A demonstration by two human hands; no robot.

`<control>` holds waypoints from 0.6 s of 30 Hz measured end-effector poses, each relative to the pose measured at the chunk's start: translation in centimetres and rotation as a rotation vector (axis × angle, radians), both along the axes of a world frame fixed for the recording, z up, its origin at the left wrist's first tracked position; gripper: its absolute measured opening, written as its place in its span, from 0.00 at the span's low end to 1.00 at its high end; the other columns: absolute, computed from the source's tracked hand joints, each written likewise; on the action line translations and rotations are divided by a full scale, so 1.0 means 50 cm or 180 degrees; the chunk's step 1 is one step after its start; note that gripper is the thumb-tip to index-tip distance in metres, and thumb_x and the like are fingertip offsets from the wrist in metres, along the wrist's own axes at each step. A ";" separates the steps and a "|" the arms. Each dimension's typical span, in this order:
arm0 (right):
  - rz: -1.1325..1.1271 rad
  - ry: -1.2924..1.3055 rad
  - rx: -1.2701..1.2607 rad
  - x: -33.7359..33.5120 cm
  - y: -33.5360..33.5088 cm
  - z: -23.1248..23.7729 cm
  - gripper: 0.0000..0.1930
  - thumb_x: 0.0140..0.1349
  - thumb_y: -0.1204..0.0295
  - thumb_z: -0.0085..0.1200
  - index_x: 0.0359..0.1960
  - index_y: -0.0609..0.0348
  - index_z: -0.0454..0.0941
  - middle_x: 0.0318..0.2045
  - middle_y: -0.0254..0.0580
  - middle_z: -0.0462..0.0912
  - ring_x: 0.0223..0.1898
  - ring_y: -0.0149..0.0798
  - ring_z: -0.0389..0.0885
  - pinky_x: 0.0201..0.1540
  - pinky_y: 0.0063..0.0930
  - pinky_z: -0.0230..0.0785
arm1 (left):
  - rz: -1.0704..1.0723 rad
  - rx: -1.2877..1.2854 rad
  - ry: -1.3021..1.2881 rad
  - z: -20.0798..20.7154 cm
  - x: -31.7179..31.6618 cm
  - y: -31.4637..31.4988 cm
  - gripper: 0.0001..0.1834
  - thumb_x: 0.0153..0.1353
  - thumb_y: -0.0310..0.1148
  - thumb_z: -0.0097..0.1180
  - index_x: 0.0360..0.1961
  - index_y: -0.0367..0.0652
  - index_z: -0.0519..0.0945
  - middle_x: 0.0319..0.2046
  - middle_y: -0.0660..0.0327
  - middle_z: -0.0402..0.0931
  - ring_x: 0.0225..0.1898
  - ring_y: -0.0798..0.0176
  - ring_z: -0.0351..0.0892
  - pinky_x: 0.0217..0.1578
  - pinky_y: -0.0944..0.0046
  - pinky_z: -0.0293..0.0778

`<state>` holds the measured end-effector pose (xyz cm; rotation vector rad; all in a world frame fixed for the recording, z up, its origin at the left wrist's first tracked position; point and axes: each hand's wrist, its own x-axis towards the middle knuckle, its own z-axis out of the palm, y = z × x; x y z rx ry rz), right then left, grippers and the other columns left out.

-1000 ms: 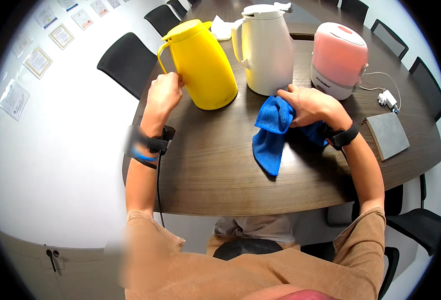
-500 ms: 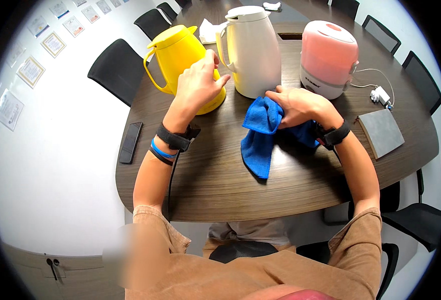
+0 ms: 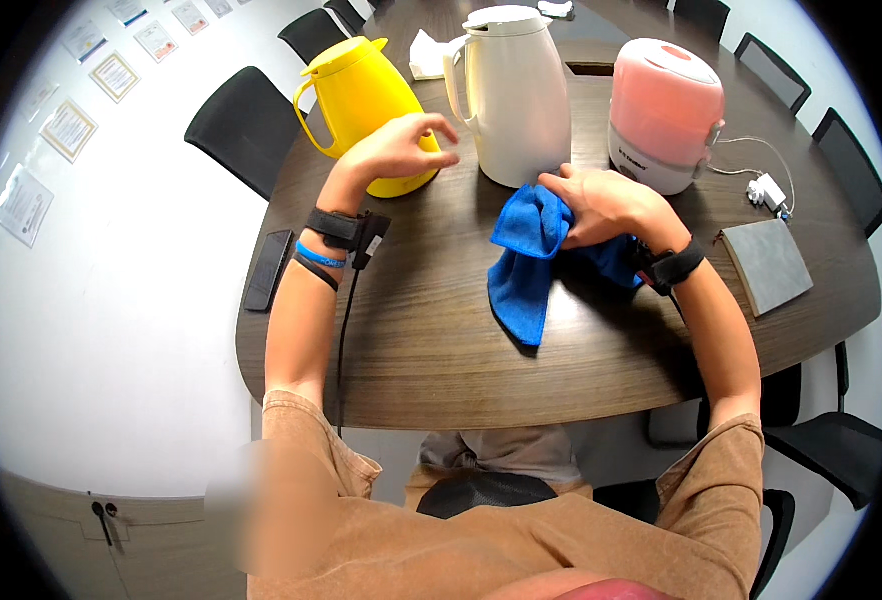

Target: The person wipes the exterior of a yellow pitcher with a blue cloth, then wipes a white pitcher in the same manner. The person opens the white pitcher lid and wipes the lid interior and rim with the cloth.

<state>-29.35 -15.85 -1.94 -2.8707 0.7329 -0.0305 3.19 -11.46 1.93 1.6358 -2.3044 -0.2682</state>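
My left hand (image 3: 403, 150) is raised in front of the yellow jug (image 3: 366, 95), its fingers curved and apart with nothing between them. It overlaps the jug's lower part, and I cannot tell whether it touches the jug. My right hand (image 3: 609, 205) is closed on a blue cloth (image 3: 524, 300), one end of which drapes down onto the table while another part bunches under the wrist. Just beyond the cloth stands a tall white jug (image 3: 521, 105), upright, its handle to the left. To its right is a pink and white lidded appliance (image 3: 664, 110).
The dark wooden table (image 3: 431, 370) has a curved near edge. A phone (image 3: 268, 270) lies at the left, a grey notebook (image 3: 767, 265) at the right. A white adapter with cable (image 3: 764, 190) sits behind the notebook. Tissue (image 3: 429, 57) lies behind the jugs; black chairs (image 3: 244, 130) surround the table.
My left hand has come off the yellow jug's side and its fingers have spread. The yellow jug stands slightly farther back. My right hand keeps the cloth in about the same place.
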 end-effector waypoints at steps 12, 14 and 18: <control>0.0170 -0.0045 0.0101 0.001 0.006 0.025 0.37 0.51 0.55 0.72 0.60 0.56 0.71 0.52 0.58 0.78 0.51 0.61 0.82 0.53 0.49 0.77 | 0.0523 -0.0788 0.1311 -0.012 -0.075 -0.027 0.17 0.79 0.43 0.49 0.46 0.37 0.75 0.38 0.55 0.85 0.43 0.62 0.85 0.49 0.60 0.77; 0.0380 -0.0344 0.0206 -0.011 0.002 0.032 0.31 0.51 0.57 0.71 0.54 0.57 0.73 0.46 0.59 0.81 0.49 0.61 0.82 0.51 0.50 0.77 | 0.0611 -0.0804 0.1142 0.001 -0.089 0.002 0.17 0.78 0.42 0.49 0.47 0.37 0.75 0.39 0.53 0.86 0.45 0.53 0.86 0.51 0.55 0.77; 0.0498 -0.0794 -0.0199 -0.023 0.004 0.056 0.29 0.52 0.66 0.70 0.56 0.51 0.73 0.48 0.46 0.82 0.51 0.56 0.82 0.50 0.47 0.79 | 0.0605 -0.0701 0.1068 0.020 -0.086 0.053 0.17 0.77 0.42 0.49 0.49 0.36 0.76 0.41 0.52 0.87 0.47 0.48 0.86 0.52 0.54 0.77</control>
